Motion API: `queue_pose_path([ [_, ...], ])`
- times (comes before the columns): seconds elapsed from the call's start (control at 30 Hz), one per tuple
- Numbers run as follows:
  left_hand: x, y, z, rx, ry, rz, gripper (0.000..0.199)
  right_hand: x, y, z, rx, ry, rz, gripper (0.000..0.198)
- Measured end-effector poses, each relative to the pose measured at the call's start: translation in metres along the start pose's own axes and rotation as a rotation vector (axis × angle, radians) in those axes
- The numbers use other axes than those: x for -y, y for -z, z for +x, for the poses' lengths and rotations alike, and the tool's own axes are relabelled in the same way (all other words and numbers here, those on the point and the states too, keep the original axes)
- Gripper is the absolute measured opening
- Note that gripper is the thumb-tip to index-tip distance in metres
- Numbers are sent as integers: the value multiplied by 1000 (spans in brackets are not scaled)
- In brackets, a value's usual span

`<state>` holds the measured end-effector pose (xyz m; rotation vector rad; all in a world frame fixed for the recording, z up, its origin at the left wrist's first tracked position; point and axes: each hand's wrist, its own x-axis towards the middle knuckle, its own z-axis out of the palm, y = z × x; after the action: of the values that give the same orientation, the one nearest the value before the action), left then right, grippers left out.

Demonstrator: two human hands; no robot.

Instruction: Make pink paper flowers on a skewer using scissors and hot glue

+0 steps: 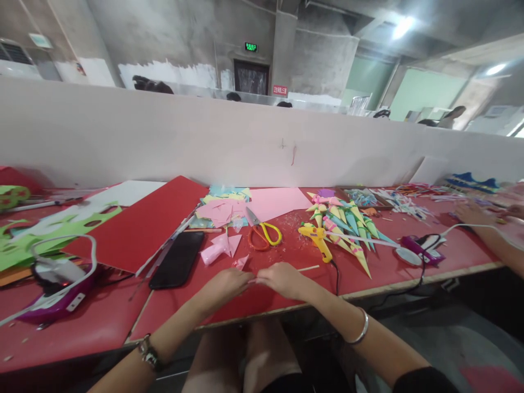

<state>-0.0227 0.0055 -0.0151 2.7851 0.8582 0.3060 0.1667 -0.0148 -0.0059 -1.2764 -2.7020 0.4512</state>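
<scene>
My left hand (232, 284) and my right hand (282, 279) meet fingertip to fingertip over the near part of the red tabletop. Both pinch; a pinkish sliver shows between them, too small to name. Just behind the left fingers lies a small folded pink paper piece (240, 262). Farther left are a rolled pink paper (215, 251) and a pink paper triangle (234, 244). Scissors (265, 234) with one red and one yellow handle loop lie beyond my hands. A thin pale stick (308, 268) rests beside my right hand.
A yellow glue gun (319, 241) lies right, before a heap of colored paper cones (344, 221). To the left are a black phone (178, 261), a red sheet (143, 229) and a purple device (61, 297). A co-worker's arm (491, 234) reaches in far right. A white partition (184, 142) stands behind.
</scene>
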Motion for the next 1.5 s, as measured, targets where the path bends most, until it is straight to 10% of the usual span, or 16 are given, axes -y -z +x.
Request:
queue_pose_path([
  [0.27,-7,9,-2,30,-160,216,24,-9,-4,1,126,88,169,45],
  [0.77,2,4,5,-23,18,180,37,6,4,1,-54,-70,-59,31],
  [1.17,-3,16,-6,-180,-411,630,32,-5,3,2,100,58,442,35],
  [1.5,1,21,-6,-236,-464,685,16,-10,2,4,135,28,593,37],
])
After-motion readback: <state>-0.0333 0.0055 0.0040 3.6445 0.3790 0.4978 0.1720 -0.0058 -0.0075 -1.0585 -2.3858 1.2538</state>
